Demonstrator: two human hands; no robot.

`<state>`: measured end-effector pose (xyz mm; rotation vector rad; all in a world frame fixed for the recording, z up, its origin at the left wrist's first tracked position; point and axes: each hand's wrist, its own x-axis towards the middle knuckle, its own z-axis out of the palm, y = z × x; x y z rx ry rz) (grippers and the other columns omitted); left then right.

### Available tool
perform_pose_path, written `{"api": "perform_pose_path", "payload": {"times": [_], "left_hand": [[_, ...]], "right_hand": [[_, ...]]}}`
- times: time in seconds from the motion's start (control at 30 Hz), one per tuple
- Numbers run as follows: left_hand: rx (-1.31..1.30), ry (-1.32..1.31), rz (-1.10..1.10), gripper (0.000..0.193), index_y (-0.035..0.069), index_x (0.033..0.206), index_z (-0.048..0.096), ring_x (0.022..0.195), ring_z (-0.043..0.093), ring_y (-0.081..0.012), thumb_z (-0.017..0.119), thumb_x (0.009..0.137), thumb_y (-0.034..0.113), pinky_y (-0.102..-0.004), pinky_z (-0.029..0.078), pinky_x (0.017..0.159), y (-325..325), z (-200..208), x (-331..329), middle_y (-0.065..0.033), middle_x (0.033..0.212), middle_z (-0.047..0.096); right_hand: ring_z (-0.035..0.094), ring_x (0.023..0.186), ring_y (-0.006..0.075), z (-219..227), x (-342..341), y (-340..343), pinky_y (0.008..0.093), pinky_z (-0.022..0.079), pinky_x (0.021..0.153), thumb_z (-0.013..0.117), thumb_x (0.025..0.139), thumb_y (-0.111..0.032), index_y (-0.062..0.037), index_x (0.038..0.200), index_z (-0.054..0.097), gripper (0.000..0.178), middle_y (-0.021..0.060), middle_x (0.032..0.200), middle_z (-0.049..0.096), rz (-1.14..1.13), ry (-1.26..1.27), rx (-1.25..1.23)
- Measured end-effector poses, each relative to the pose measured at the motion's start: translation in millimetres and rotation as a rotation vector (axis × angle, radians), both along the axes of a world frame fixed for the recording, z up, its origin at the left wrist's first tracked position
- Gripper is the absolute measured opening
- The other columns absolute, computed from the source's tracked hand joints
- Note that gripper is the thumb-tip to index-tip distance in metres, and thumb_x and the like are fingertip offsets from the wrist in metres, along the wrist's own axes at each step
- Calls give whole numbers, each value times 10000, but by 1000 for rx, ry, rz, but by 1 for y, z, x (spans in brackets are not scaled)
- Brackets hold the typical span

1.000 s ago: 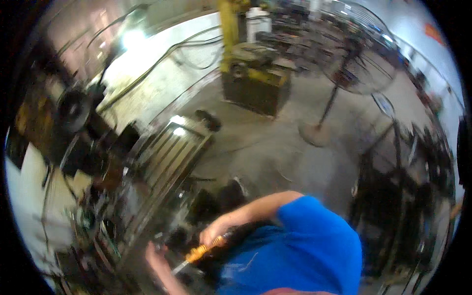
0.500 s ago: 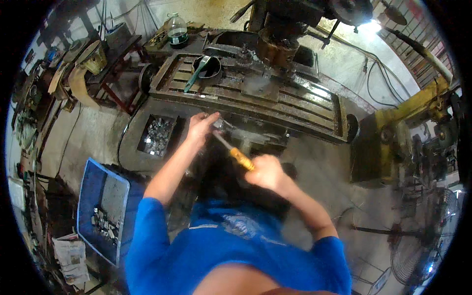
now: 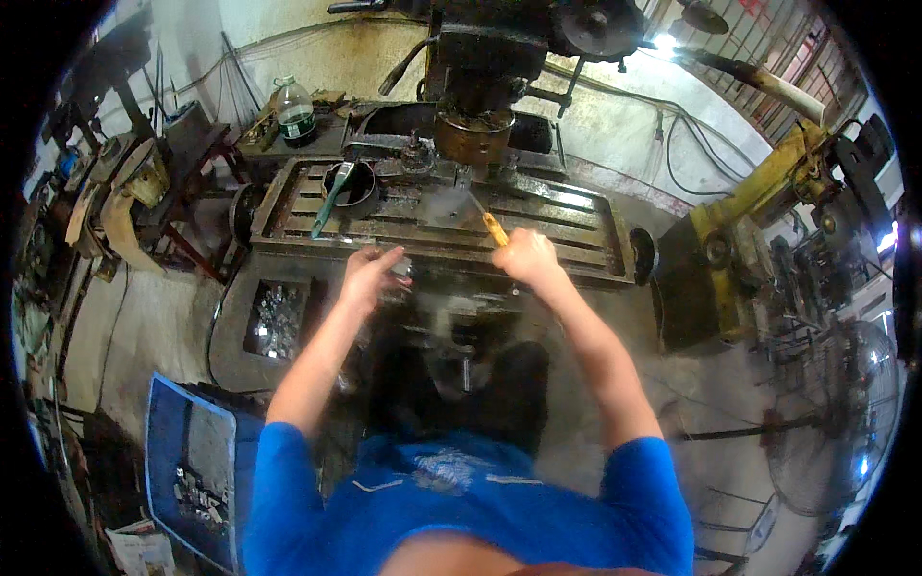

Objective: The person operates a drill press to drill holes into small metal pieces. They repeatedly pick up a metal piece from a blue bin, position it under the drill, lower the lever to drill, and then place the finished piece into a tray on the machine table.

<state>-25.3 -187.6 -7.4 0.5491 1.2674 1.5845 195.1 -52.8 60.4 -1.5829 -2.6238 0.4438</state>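
My right hand [image 3: 528,257] is closed round the yellow handle of a slim metal-shafted tool [image 3: 495,228]. Its shaft points away over the slotted machine table [image 3: 567,248], toward a blurred grey fixture [image 3: 447,206] below the spindle; whether they touch I cannot tell. In front of the table's near edge, my left hand [image 3: 365,280] pinches a small metal piece [image 3: 402,267], blurred by motion. A green-handled brush [image 3: 331,200] leans in a dark round pot [image 3: 362,185] on the table.
Left of my legs, a tray [image 3: 305,322] holds several small metal pieces. Further left stands a blue crate [image 3: 154,461] with metal parts. A large bottle [image 3: 296,113] is behind the table's left end. Yellow machinery [image 3: 706,240] and a fan [image 3: 816,451] stand right.
The tool's shaft was close to the metal piece at my left hand; my right hand has carried it away and forward over the table. My head view has shifted too.
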Motion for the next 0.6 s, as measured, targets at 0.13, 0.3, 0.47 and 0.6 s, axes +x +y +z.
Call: {"api": "perform_pose_path", "payload": {"times": [0.13, 0.3, 0.47, 0.6], "left_hand": [[51, 42, -64, 188, 26, 719, 493, 663, 589, -163, 638, 793, 121, -370, 570, 607, 13, 12, 6, -66, 741, 552], [121, 502, -7, 248, 15, 695, 494, 600, 529, -131, 700, 730, 149, -319, 476, 519, 43, 11, 2, -41, 679, 532], [366, 1420, 133, 246, 11, 740, 525, 626, 571, -281, 693, 661, 173, -397, 437, 559, 102, 21, 8, -110, 713, 563], [451, 1718, 91, 230, 42, 801, 556, 786, 575, -286, 682, 685, 196, -436, 424, 833, 136, 4, 13, -95, 806, 585]], "right_hand": [[589, 908, 366, -10, -23, 29, 402, 463, 820, 528, 644, -286, 14, 885, 614, 394, 235, 954, 601, -107, 110, 16], [633, 772, 319, -5, 10, 10, 368, 509, 699, 569, 611, -292, 38, 736, 618, 356, 235, 792, 626, 58, 66, -245], [582, 567, 325, 0, 85, -36, 406, 438, 542, 550, 611, -202, 65, 705, 586, 286, 240, 606, 561, 150, 277, -350], [572, 604, 370, 10, 103, -44, 410, 436, 569, 553, 605, -198, 55, 739, 591, 289, 257, 636, 561, 23, 414, -417]]}}
